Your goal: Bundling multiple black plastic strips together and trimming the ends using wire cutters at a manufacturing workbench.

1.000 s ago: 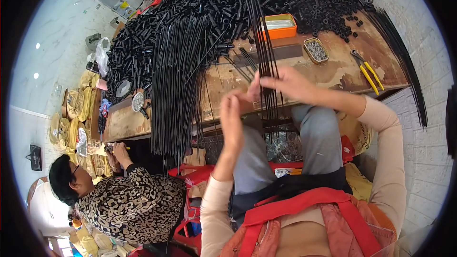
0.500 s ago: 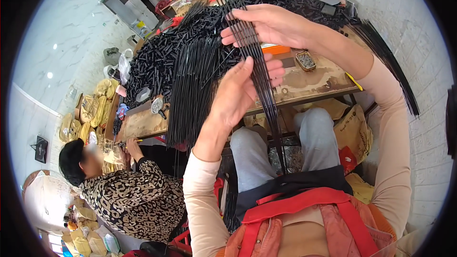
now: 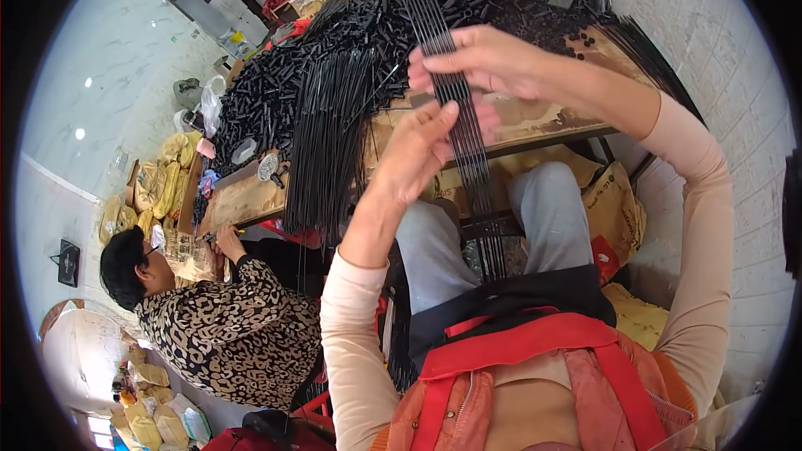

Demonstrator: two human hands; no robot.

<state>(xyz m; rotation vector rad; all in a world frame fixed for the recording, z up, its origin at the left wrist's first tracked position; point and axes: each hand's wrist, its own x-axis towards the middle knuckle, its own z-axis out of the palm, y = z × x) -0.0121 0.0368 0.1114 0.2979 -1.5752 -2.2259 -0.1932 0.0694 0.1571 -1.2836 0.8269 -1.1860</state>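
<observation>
A bundle of long thin black rods (image 3: 470, 146) runs between my hands, its far end over the table and its near end down by my lap. My left hand (image 3: 426, 146) is closed round the rods, thumb on top and fingers behind them. Farther up, my right hand (image 3: 480, 63) grips the same bundle with its thumb across the front. The rods lie side by side in a flat row. Left of my left hand, a thick stack of similar black rods (image 3: 322, 150) hangs over the table's near edge.
A big heap of short black tubular parts (image 3: 276, 83) covers much of the wooden table (image 3: 551, 121). At left a person in a patterned top (image 3: 234, 330) works at the table. A round dish of small metal pieces (image 3: 268, 167) sits nearby. More rods (image 3: 656, 54) lie by the right wall.
The rods have spread from a narrow bunch at the lower end into a flatter, even row and stand more upright. My right hand has come down and slightly right, nearer my left.
</observation>
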